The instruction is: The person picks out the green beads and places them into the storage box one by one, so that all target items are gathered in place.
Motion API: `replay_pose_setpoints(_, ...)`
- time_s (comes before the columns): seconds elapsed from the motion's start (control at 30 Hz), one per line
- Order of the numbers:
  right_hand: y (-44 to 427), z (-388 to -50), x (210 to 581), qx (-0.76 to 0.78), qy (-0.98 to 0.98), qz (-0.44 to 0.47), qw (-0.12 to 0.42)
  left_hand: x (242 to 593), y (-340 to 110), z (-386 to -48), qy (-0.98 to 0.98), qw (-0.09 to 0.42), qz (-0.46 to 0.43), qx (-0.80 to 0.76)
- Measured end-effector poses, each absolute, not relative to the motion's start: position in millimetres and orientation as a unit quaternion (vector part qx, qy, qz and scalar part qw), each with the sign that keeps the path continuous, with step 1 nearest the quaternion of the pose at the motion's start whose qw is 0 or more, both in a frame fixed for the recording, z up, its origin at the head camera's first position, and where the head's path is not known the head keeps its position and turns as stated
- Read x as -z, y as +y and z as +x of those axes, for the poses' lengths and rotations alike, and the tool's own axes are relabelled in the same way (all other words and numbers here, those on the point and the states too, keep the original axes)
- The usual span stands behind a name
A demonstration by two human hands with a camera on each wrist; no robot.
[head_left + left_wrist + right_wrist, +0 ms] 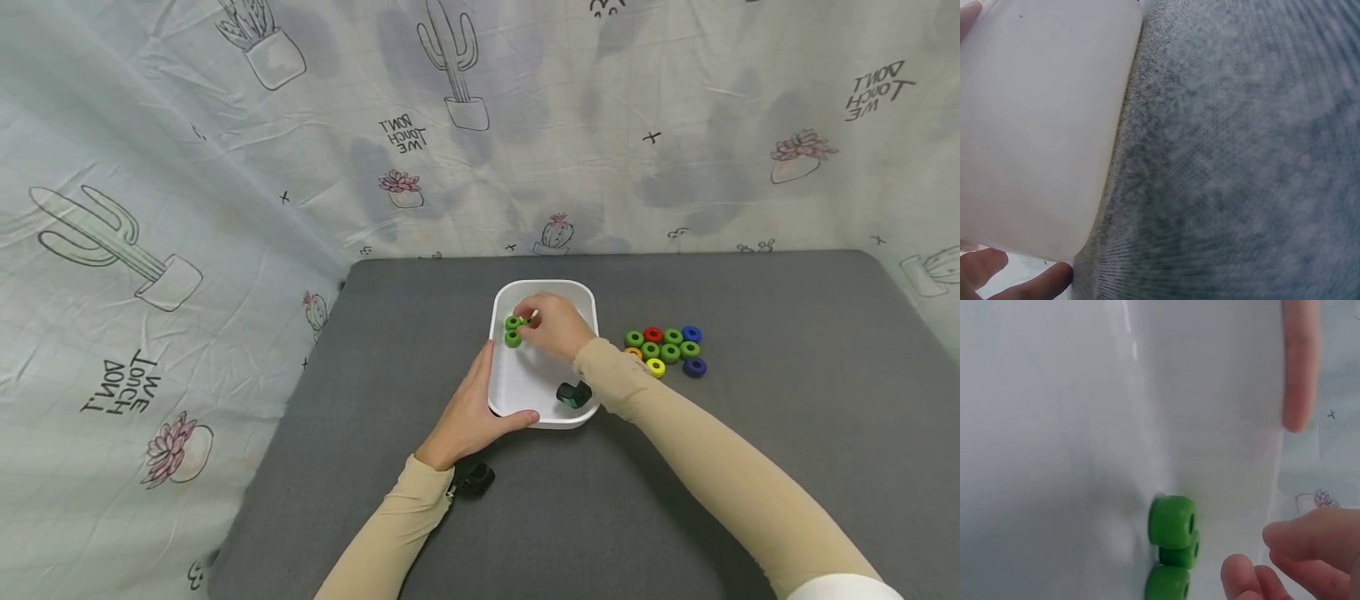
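Note:
A white tray (528, 379) stands on the table, its left near corner held by my left hand (468, 417). The thumb lies over the near rim and the fingers run along the left outer wall. Inside the tray sit a green ring-shaped bead (513, 322), a second green bead (512, 338) and a third green bead (1179, 556), close together by the left wall. Just beside them is my right hand (555, 325), reaching in from the right. In the right wrist view its fingertips (1238, 575) are parted, apart from the beads and holding nothing.
Right of the tray, several loose beads lie grouped on the grey table (787, 358): green (670, 353), red (652, 335), blue (692, 333), yellow (656, 367) and orange (634, 352). A printed cloth (600, 167) hangs behind the table and to its left.

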State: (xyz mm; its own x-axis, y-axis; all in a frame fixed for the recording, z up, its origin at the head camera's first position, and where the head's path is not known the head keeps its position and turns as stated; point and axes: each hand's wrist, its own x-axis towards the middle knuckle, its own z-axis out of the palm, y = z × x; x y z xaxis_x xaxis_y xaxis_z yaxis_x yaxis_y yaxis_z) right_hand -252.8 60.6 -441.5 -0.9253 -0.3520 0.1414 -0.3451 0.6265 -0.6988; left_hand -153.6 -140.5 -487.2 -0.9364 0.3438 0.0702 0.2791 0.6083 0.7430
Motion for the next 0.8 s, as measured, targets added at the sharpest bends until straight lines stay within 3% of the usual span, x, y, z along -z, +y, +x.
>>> replay_pose_setpoints(0.8, 96.3, -208.1, 414.7, 0.44, 0.872, -0.212, -0.037, 485.4, -138.4, -153.0, 0.888, 0.03, 0.181, -0.421)
